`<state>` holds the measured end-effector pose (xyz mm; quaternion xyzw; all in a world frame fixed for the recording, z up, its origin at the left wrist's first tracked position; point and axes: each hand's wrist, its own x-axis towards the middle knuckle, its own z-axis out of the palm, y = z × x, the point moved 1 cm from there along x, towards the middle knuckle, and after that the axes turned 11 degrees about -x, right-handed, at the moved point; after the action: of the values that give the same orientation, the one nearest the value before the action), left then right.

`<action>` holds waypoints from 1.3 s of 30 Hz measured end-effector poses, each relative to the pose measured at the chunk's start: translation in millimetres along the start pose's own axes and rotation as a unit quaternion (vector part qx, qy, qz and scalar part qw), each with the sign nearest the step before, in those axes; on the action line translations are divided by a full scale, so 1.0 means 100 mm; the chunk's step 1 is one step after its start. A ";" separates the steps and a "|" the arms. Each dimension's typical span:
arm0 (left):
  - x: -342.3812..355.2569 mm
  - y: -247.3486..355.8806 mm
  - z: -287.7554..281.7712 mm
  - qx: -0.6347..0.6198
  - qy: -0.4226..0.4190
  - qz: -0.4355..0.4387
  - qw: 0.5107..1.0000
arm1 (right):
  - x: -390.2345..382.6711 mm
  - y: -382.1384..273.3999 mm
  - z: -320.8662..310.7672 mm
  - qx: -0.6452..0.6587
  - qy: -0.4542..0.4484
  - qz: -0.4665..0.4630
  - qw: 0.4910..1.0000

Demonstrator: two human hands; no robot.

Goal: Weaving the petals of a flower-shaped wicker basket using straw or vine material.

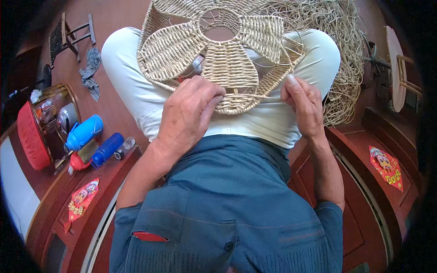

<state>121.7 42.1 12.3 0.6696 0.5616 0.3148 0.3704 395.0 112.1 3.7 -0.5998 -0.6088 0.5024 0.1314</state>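
Head view showed the woven basket (230, 66) resting on your white trousers (123, 68), its near rim toward you. Your left hand (189, 109) was closed on that rim, thumb against fingers. Your right hand (304, 102) pinched a thin strand (292, 68) just beside the basket's right edge. A heap of cord (348, 84) lay to your right, a blue flask (86, 132) to your left.
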 end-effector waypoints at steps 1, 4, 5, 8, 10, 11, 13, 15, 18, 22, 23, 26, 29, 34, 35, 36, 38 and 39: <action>0.00 0.01 0.01 0.015 0.002 0.013 1.000 | 0.00 0.00 -0.01 0.003 0.000 -0.015 1.000; 0.05 0.05 0.08 0.035 0.019 0.048 0.998 | -0.01 0.02 -0.01 0.014 0.007 0.008 1.000; 0.09 0.06 0.12 0.034 0.018 0.050 0.998 | -0.01 0.03 0.00 0.025 0.014 0.009 1.000; 0.19 0.11 0.31 0.016 0.022 0.062 0.998 | -0.03 0.06 -0.01 0.036 0.023 0.017 0.999; 0.24 0.13 0.41 0.035 0.012 0.048 0.998 | -0.03 0.08 -0.01 0.036 0.024 0.020 0.999; 0.26 0.14 0.45 0.055 0.003 0.032 0.998 | -0.03 0.09 -0.01 0.044 0.028 0.020 0.998; 0.28 0.16 0.48 0.060 0.000 0.022 0.998 | -0.01 0.10 0.00 0.052 0.034 0.021 0.998; 0.30 0.17 0.50 0.065 -0.003 0.012 0.998 | 0.00 0.10 0.01 0.096 0.036 0.036 0.994; 0.33 0.19 0.53 0.052 -0.007 -0.031 0.998 | -0.01 0.06 0.00 0.112 0.064 0.019 0.991; 0.37 0.21 0.59 0.065 -0.003 -0.054 0.996 | -0.08 0.01 -0.04 0.146 0.107 0.035 0.983; 0.37 0.21 0.61 0.069 -0.003 -0.056 0.996 | -0.12 -0.01 -0.04 0.068 0.156 0.000 0.985; 0.37 0.21 0.64 0.069 0.018 -0.044 0.996 | -0.22 -0.05 0.05 -0.048 0.223 -0.105 0.968; 0.36 0.21 0.65 0.078 0.023 -0.032 0.996 | -0.32 -0.08 0.20 -0.118 0.203 -0.158 0.959; 0.36 0.19 0.66 0.077 0.039 -0.013 0.996 | -0.24 -0.17 0.39 -0.232 0.144 -0.272 0.923; 0.36 0.19 0.67 0.085 0.046 -0.010 0.995 | -0.24 -0.19 0.38 -0.234 0.145 -0.269 0.923; 0.36 0.19 0.68 0.091 0.052 -0.002 0.995 | -0.23 -0.21 0.36 -0.238 0.102 -0.236 0.937; 0.35 0.19 0.69 0.098 0.058 0.014 0.993 | -0.19 -0.27 0.32 -0.244 0.051 -0.222 0.943; 0.35 0.19 0.70 0.105 0.063 0.021 0.992 | -0.18 -0.31 0.30 -0.239 0.056 -0.229 0.942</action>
<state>196.0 65.0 -7.7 0.6955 0.5992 0.3034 0.2554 357.9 89.6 21.4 -0.4852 -0.8236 0.2639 0.1291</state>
